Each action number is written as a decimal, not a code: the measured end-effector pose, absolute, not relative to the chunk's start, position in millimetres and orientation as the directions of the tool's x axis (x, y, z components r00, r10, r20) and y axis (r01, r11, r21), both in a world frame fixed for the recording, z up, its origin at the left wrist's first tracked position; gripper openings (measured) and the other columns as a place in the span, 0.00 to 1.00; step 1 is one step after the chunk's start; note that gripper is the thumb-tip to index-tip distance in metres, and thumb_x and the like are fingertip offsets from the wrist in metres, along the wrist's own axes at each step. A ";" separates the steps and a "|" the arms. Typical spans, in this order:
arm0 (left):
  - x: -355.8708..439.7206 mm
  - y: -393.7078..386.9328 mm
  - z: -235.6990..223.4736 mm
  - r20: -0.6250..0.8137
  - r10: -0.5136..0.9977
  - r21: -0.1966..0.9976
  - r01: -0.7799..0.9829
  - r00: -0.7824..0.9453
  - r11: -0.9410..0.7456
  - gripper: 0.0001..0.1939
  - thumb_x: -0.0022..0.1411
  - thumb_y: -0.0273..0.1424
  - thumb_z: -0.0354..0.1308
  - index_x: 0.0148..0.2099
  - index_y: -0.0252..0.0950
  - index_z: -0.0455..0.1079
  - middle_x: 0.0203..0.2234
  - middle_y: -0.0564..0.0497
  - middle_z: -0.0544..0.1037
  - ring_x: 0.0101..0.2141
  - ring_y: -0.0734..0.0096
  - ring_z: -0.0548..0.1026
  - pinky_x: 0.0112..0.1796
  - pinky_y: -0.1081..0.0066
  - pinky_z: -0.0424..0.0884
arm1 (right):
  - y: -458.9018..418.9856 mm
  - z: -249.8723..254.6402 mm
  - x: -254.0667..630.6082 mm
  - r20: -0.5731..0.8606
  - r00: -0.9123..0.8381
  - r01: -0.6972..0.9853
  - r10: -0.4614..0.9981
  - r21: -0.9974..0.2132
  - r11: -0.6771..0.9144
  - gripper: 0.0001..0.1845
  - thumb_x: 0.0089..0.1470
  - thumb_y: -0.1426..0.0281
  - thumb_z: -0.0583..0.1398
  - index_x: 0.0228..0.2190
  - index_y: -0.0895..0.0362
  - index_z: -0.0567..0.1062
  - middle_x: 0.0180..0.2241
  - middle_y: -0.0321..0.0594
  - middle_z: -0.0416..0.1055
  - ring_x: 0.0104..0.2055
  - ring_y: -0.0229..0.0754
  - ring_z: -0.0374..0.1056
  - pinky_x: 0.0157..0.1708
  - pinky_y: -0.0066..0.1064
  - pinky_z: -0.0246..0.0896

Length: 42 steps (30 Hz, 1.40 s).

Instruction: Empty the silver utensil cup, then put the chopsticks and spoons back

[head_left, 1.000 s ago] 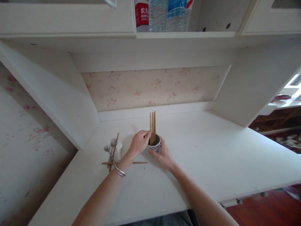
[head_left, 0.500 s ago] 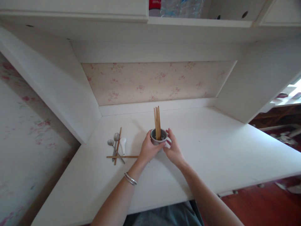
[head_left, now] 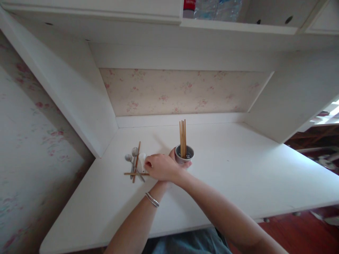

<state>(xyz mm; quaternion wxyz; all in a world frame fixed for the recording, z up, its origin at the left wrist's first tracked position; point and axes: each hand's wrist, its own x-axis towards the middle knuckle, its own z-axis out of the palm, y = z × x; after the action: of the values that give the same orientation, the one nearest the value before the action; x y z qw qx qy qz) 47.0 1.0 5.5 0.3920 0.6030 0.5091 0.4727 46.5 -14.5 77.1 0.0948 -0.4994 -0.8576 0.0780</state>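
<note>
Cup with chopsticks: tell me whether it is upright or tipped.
The cup is upright: it opens upward, and the chopsticks stand nearly vertical inside.

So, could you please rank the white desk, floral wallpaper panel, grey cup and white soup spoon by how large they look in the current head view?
1. White desk
2. Floral wallpaper panel
3. Grey cup
4. White soup spoon

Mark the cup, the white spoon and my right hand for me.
Cup (head_left: 181, 161), head view: front outer wall, just below the rim.
White spoon (head_left: 142, 158), head view: its broad bowl end.
Right hand (head_left: 162, 167), head view: middle of the back.
</note>
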 end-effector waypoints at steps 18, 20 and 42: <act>38.3 6.9 -0.5 0.212 0.961 0.964 0.123 0.178 -0.235 0.37 0.40 0.36 0.71 0.54 0.40 0.65 0.44 0.46 0.76 0.44 0.60 0.74 0.47 0.61 0.69 | 14.9 44.8 3.9 -0.262 -0.659 0.746 0.706 -0.101 0.659 0.13 0.48 0.73 0.56 0.35 0.63 0.78 0.34 0.56 0.77 0.37 0.59 0.75 0.30 0.44 0.72; 38.1 7.6 -1.2 0.215 0.956 0.962 0.126 0.198 -0.242 0.37 0.40 0.36 0.71 0.54 0.40 0.64 0.45 0.46 0.76 0.45 0.60 0.74 0.47 0.61 0.69 | 14.6 41.0 5.6 -0.272 -0.673 0.730 0.688 -0.091 0.678 0.13 0.47 0.73 0.57 0.35 0.62 0.78 0.34 0.55 0.78 0.36 0.58 0.75 0.30 0.45 0.72; 47.7 6.8 -8.3 0.225 0.959 0.951 0.178 0.169 -0.254 0.40 0.39 0.38 0.72 0.54 0.38 0.63 0.45 0.44 0.75 0.46 0.58 0.73 0.49 0.60 0.66 | 18.2 47.0 26.1 -0.195 -0.594 0.805 0.781 -0.149 0.575 0.10 0.52 0.77 0.59 0.36 0.58 0.77 0.37 0.48 0.78 0.39 0.46 0.74 0.38 0.33 0.67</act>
<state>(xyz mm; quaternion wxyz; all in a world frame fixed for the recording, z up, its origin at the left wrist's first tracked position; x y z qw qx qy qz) 47.7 6.8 -8.3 0.4186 0.6399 0.4444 0.4666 26.1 18.2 47.0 -0.0539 -0.4474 -0.8857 0.1112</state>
